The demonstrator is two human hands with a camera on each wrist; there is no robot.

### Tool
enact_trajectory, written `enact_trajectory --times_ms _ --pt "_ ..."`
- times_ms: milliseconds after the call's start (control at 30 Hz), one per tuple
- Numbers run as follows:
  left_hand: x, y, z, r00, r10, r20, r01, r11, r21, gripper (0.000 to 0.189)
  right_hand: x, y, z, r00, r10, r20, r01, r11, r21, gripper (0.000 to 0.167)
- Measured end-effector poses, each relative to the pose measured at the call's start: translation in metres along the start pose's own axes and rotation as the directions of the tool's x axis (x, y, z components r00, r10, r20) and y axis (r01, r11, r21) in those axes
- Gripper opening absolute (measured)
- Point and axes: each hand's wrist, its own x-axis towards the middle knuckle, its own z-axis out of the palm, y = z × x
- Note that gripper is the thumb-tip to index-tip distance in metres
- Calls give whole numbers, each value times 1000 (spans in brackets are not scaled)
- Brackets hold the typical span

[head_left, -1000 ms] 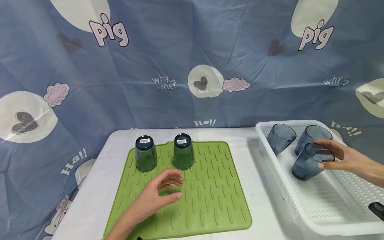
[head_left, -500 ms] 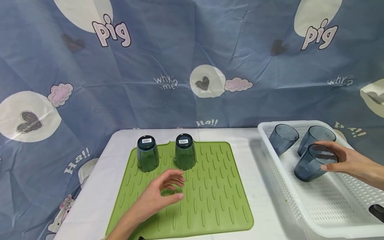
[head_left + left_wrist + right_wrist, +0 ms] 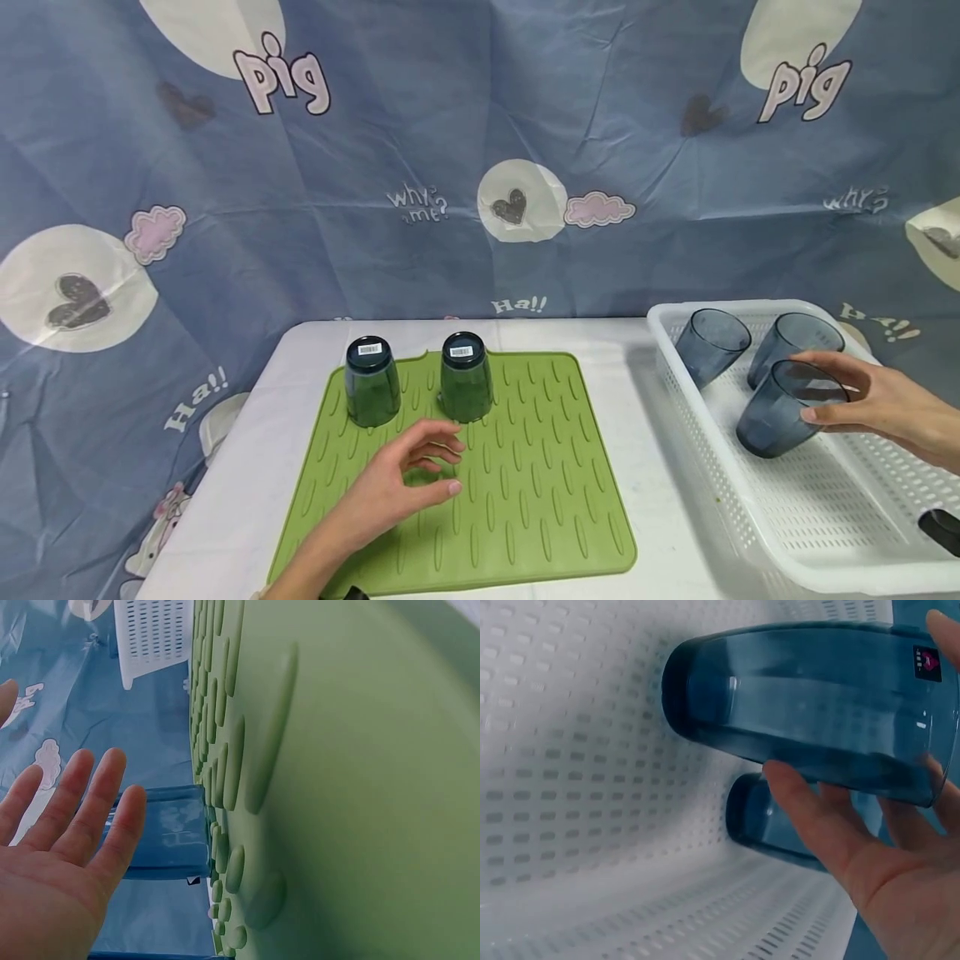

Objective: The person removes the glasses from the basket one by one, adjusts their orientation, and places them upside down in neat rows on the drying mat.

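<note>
My right hand (image 3: 885, 404) grips a blue glass (image 3: 772, 421) near its rim, thumb on one side and fingers on the other. That glass tilts, mouth up, inside the white basket (image 3: 720, 492); in the right wrist view its base appears close to the perforated wall. Two more blue glasses lean behind it, a left one (image 3: 708, 350) and a right one (image 3: 795, 337). Over the green mat (image 3: 540, 500) hovers my left hand (image 3: 397, 479), fingers loosely bent, holding nothing. Beyond it two glasses stand upside down on the mat, one left (image 3: 372, 387) and one right (image 3: 466, 383).
A white table (image 3: 600, 358) carries the mat and the basket, with a strip of tabletop between them. Behind it hangs a blue patterned cloth (image 3: 412, 275). The basket's raised rim runs between the held glass and the mat.
The head view has shifted slightly, moving the scene a little to the right. Both hands and the glasses keep nearly the same places.
</note>
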Motion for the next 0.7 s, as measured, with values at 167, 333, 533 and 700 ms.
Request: enact_trajectory --times_ms 167,333,533,700 --pt "0 0 0 1000 -11 2 11 1000 1 53 -3 -9 2 999 27 -34 -27 1000 -9 83" --pt "1 1 -1 1000 6 3 -6 1000 12 51 -9 -17 1 991 16 -133 -18 1000 -15 76" --pt "1 1 -1 999 35 7 -35 999 24 49 -15 -27 -1 959 -54 -279 57 998 5 71" --pt "-1 1 -1 1000 21 3 -21 999 27 49 -18 -38 -1 936 -98 -337 110 994 18 71"
